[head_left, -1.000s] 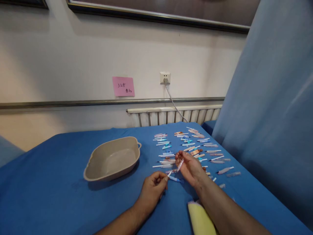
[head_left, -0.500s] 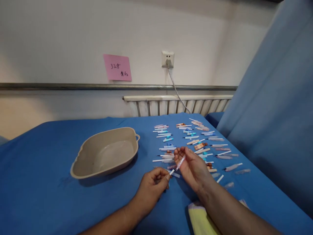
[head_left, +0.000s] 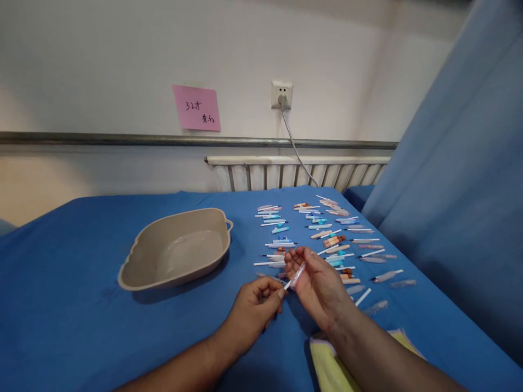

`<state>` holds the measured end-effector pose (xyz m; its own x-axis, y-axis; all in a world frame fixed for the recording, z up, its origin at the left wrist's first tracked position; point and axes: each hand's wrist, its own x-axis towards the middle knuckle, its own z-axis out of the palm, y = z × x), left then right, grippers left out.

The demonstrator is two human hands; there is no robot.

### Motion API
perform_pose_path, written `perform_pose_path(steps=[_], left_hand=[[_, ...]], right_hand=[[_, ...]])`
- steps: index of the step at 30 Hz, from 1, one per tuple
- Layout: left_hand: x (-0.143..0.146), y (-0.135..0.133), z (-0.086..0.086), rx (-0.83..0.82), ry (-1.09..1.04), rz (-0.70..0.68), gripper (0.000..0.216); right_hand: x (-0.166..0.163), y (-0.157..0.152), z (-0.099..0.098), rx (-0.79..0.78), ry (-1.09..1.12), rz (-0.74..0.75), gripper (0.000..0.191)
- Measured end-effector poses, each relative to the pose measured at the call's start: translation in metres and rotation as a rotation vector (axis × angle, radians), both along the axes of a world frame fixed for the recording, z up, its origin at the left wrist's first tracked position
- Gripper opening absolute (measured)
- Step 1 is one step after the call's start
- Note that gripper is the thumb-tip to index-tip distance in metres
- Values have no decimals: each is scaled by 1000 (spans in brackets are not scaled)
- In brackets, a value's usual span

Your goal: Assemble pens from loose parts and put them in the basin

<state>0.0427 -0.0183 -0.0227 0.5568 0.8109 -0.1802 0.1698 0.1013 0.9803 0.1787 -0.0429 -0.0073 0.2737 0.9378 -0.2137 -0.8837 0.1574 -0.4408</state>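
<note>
Here, your left hand [head_left: 255,306] pinches a white stick [head_left: 287,285], its end meeting a clear pinkish sleeve [head_left: 298,275]. Your right hand [head_left: 322,287], its grip half-curled, holds that sleeve near the thumb.

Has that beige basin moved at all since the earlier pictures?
No. The basin keeps its place below the pink note on the wall; the whole view has shifted instead.

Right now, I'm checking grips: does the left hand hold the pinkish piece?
No, the right hand holds the pinkish piece, the left hand a white stick.
</note>
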Motion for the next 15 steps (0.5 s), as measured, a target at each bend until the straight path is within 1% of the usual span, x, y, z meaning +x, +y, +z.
perform_pose_path(steps=[5, 10, 15], left_hand=[[-1, -1, -2, -23, -5, -10, 26], [-1, -1, -3, -25, -7, -33, 25], [-1, -2, -3, -42, -14, -15, 26]], right_hand=[[6, 4, -4, -27, 42, -20, 14], [11, 4, -5, -47, 36, -30, 18], [11, 2, -4, -27, -26, -55, 11]])
